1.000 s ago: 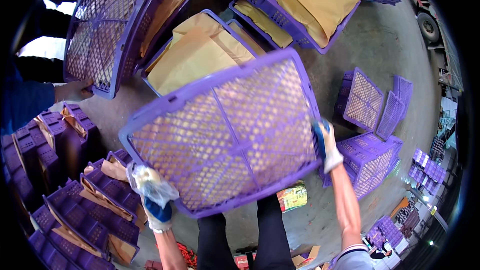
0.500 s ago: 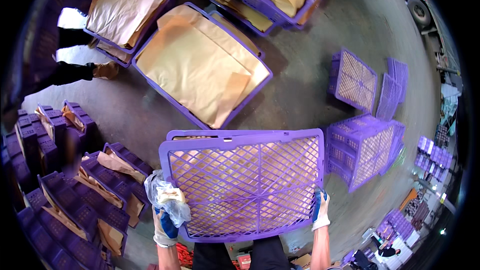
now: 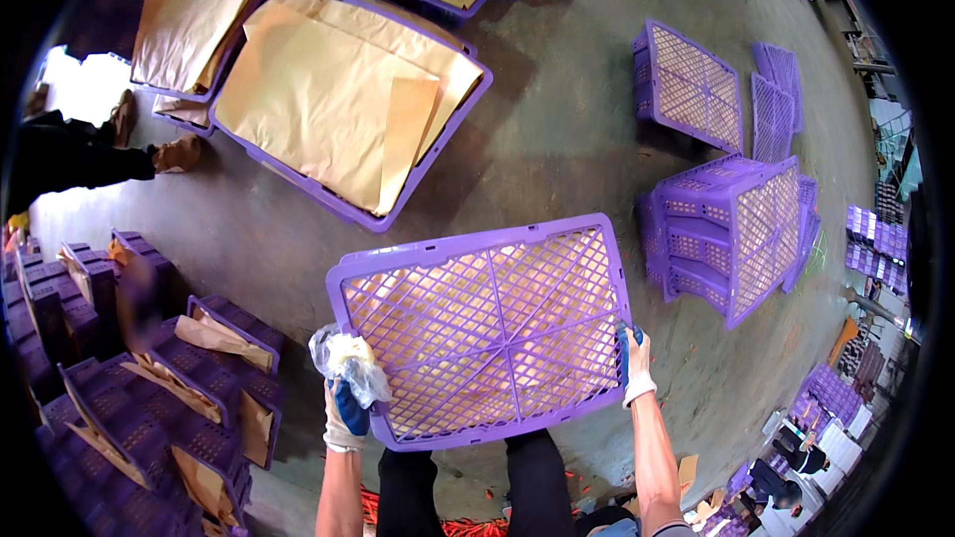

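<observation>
A purple plastic crate with a lattice lid [image 3: 507, 346] is held up before me by its two short ends, and brown paper shows through the lattice. My left hand [image 3: 345, 418], in a white and blue glove, is closed at the crate's left end. Against that same hand sits a crumpled clear plastic bag [image 3: 350, 363] with something pale inside. My right hand [image 3: 637, 366], gloved alike, grips the right end with its fingers around the rim. The crate's left side tilts slightly lower than its right.
Ahead stands a paper-covered purple crate [image 3: 338, 99], with another [image 3: 189, 35] on its left. Lidded crates [image 3: 761, 239] stand at the right on the concrete floor. Rows of purple crates [image 3: 179, 378] fill the lower left. A person's shoe [image 3: 177, 154] shows at far left. Red chillies [image 3: 463, 527] lie near my feet.
My hands have lifted the crate and turned it slightly, its right end rising. The view has shifted right, so the floor crates appear farther left.
</observation>
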A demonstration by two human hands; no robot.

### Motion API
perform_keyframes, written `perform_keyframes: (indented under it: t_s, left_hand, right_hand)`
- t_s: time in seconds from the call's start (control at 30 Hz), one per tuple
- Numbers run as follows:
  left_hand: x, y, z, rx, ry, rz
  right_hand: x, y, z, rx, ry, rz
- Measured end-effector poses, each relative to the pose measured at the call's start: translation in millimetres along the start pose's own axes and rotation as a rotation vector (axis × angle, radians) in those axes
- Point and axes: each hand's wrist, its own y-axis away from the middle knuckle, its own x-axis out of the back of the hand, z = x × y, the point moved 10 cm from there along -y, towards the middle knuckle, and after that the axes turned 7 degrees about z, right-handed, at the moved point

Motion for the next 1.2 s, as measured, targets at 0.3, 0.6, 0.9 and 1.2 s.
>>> perform_keyframes:
  t_s: [0.3,0.6,0.9,1.2]
  left_hand:
    - [-27,-66,-63,0.115,-0.102,-0.103]
    - [-53,-116,-112,0.107,-0.093,-0.053]
    - [12,-154,-134,0.165,-0.108,-0.128]
    - [-32,-154,-26,0.050,-0.620,-0.191]
  right_hand:
    - [-51,-77,82,-0.111,-0.065,-0.140]
    - [-60,-156,94,-0.101,-0.006,-0.152]
    - [-75,-183,122,0.037,-0.031,-0.082]
    - [-70,-161,84,0.422,0.258,0.004]
